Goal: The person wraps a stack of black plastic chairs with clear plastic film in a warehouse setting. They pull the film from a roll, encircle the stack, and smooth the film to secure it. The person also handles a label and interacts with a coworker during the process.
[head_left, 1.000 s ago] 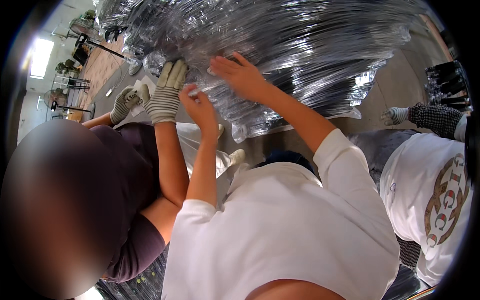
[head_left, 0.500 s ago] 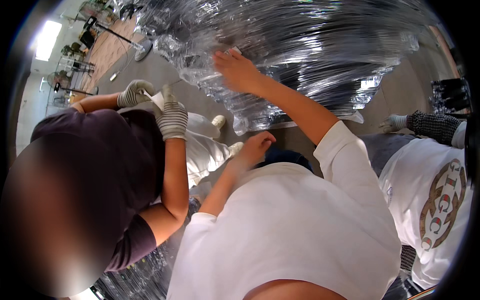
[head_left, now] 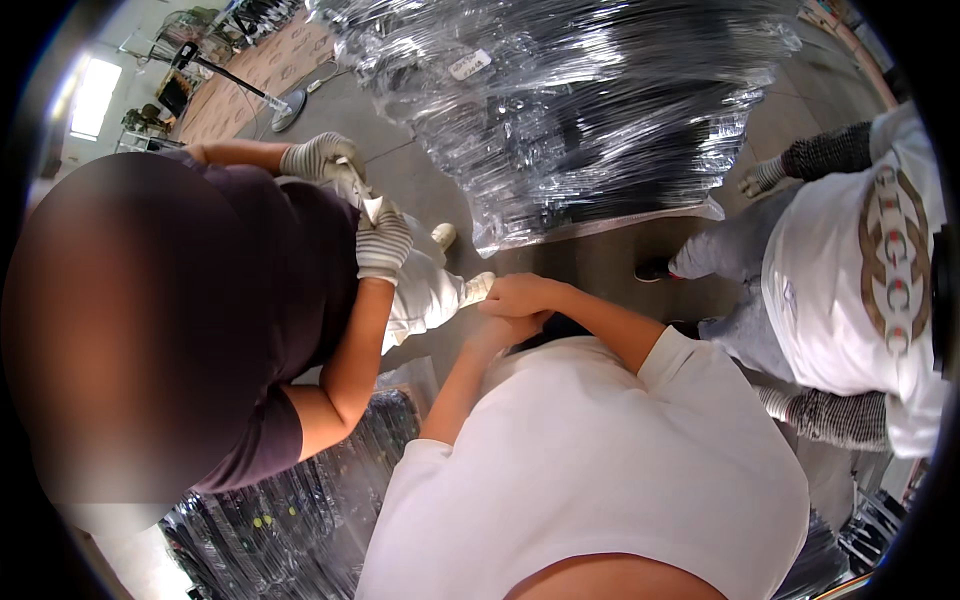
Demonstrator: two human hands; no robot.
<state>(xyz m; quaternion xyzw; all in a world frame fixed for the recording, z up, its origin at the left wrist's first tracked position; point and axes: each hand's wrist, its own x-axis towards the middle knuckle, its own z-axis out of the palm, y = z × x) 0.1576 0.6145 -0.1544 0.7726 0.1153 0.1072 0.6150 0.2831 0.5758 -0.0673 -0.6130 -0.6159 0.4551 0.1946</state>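
My right hand (head_left: 517,295) is curled into a loose fist close to my body, just above my white shirt (head_left: 600,470). My left hand (head_left: 497,332) lies right beneath it, touching it and mostly covered, so its fingers are hidden. I see nothing held in either hand. A large stack wrapped in clear plastic film (head_left: 580,110) lies on the floor ahead, apart from both hands. A co-worker in a dark shirt stands at my left; that person's striped gloved hand (head_left: 384,240) is close to my hands and touches something white.
The co-worker's other gloved hand (head_left: 315,156) is farther back. Another person in a white shirt with grey knit sleeves (head_left: 860,260) stands at the right. A film-wrapped bundle of dark items (head_left: 300,510) lies at lower left. A stand with a round base (head_left: 290,105) is at the back left.
Both my hands have left the wrapped stack and drawn back to my body, the left one first, then the right. The co-worker's gloved hands have dropped lower too.
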